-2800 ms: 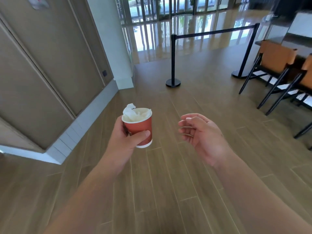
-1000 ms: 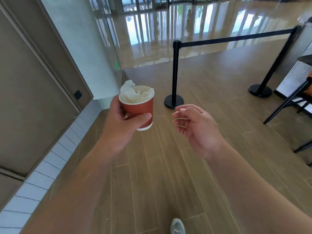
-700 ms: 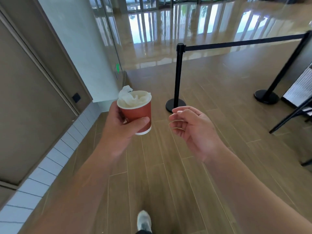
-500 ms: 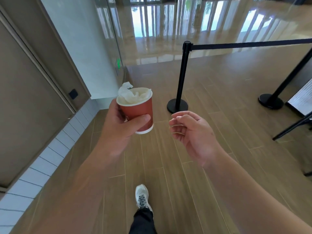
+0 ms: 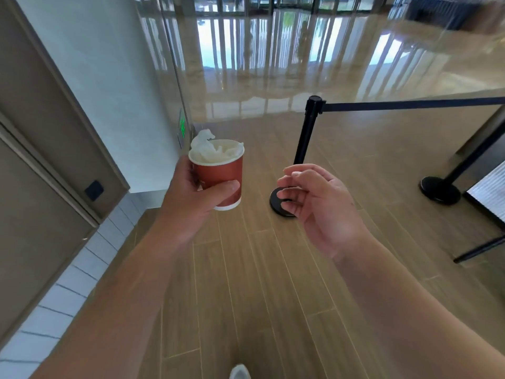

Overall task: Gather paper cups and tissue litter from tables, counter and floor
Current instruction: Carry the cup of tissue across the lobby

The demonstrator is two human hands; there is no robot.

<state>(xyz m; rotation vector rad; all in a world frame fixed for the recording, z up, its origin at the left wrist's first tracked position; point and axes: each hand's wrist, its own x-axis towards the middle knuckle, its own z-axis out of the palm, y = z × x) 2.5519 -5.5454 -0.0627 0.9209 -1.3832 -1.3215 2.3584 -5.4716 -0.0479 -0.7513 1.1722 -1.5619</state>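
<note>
My left hand [image 5: 191, 201] grips a red paper cup [image 5: 221, 173] with a white rim, held upright in front of me at chest height. Crumpled white tissue [image 5: 213, 150] fills the cup and sticks up above its rim. My right hand [image 5: 319, 206] hangs in the air to the right of the cup, fingers loosely curled, holding nothing.
A black barrier post [image 5: 306, 138] on a round base [image 5: 281, 201] stands just ahead, its belt [image 5: 410, 103] running right to a second base [image 5: 440, 188]. A pale wall and brown door panels [image 5: 41, 160] line the left. Wooden floor [image 5: 246, 283] lies below; black chair legs [image 5: 481, 247] show at right.
I have walked forward along the wooden floor, so the barrier post is nearer. The cup stays in my left hand and my right hand stays loosely curled.
</note>
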